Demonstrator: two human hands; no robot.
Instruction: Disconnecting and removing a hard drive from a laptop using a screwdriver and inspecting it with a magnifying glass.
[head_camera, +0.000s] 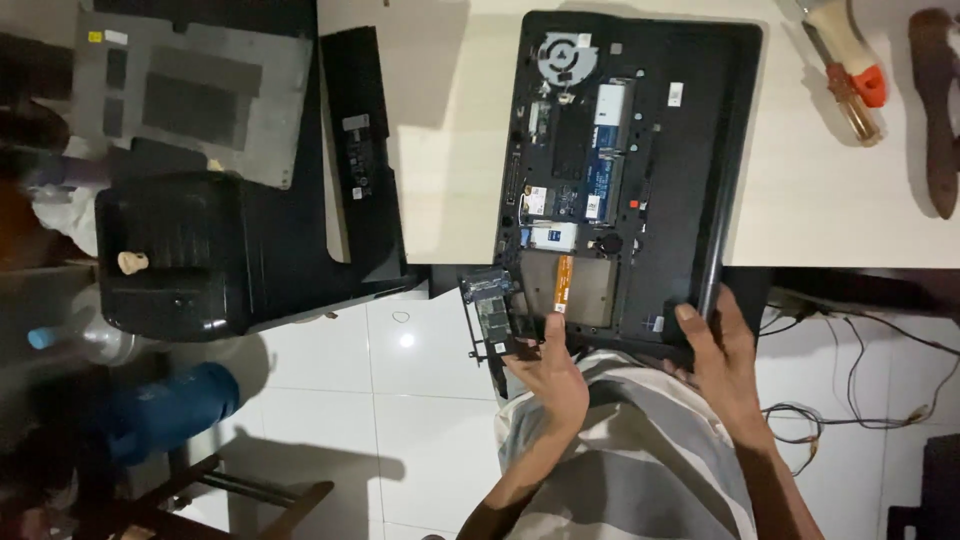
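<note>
Item: opened laptop (690, 150), at twelve o'clock. We are steadying its near edge, right hand (722, 365) fingers closed on it; left hand (553, 375) is pinching the drive caddy (492, 312), at ten o'clock. Keep it level, withdrawing straight.

There are 2 hands, the left hand (553, 375) and the right hand (722, 360); 1 opened laptop (690, 150); 1 drive caddy (490, 312); 1 battery (355, 130); 1 base cover (200, 100); 1 screwdriver (845, 75).
</note>
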